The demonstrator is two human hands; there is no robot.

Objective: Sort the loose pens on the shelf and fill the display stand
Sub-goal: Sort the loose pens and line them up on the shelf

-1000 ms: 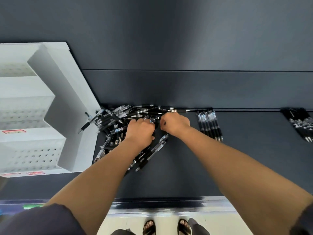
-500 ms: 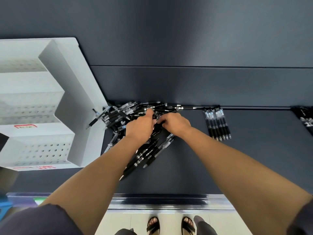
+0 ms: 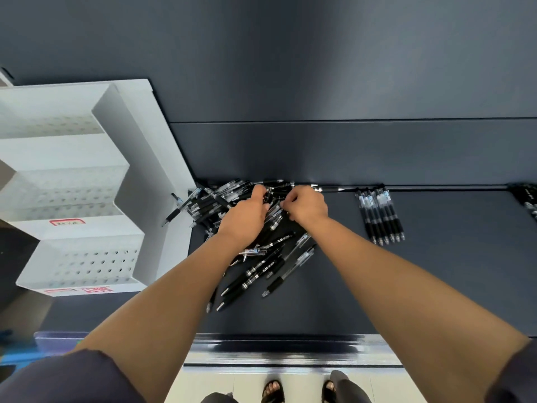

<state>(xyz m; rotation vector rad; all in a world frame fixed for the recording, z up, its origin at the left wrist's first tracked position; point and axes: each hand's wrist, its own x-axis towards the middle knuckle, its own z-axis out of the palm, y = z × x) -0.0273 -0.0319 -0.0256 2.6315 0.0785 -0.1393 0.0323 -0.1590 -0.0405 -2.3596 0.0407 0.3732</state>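
Observation:
A loose pile of black pens [image 3: 255, 257] lies on the dark shelf [image 3: 377, 286] against the back wall. My left hand [image 3: 247, 216] rests on top of the pile with its fingers curled into the pens. My right hand [image 3: 308, 205] is just to its right, fingers pinched on pens at the pile's top. Exactly which pens each hand grips is hidden. A white tiered display stand [image 3: 81, 193] with rows of holes stands to the left, its holes bare. A neat row of sorted black pens [image 3: 380, 216] lies to the right.
Another group of black pens [image 3: 527, 199] lies at the far right edge. A single pen [image 3: 328, 188] lies along the back wall. The shelf's front edge [image 3: 290, 344] runs below my arms, with sandalled feet on the floor beneath.
The view has shifted so the stand and pens sit further right. Both hands stayed on the pile, with the left hand's fingers reaching further toward the back.

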